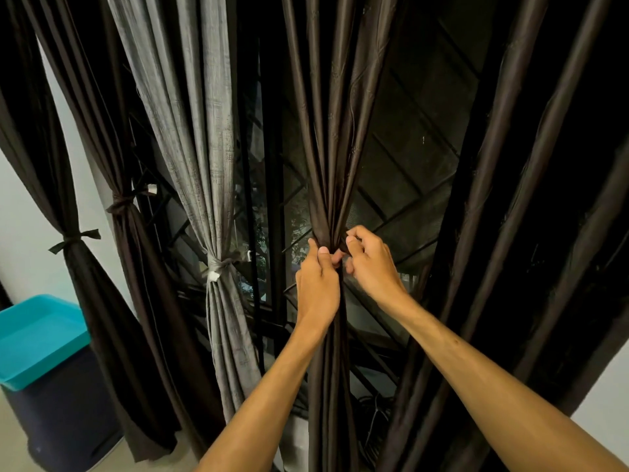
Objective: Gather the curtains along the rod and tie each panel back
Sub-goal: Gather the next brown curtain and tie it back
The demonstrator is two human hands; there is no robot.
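A dark brown curtain panel (332, 137) hangs in the middle, bunched tight at waist height. My left hand (318, 284) grips the bunched folds from the left, thumb pressed on the front. My right hand (371, 258) pinches a dark strip of fabric at the same spot from the right. To the left, a grey panel (200, 137) is bound with a grey tie (219, 265). Further left, two dark panels hang tied with a dark tie (124, 202) and a second dark tie (73, 240). A wide dark panel (531, 199) hangs loose at the right.
A black window grille (418, 185) stands behind the curtains. A dark bin with a turquoise lid (37, 338) sits on the floor at lower left. White wall shows at the left and lower right. Cables lie on the floor behind the middle panel.
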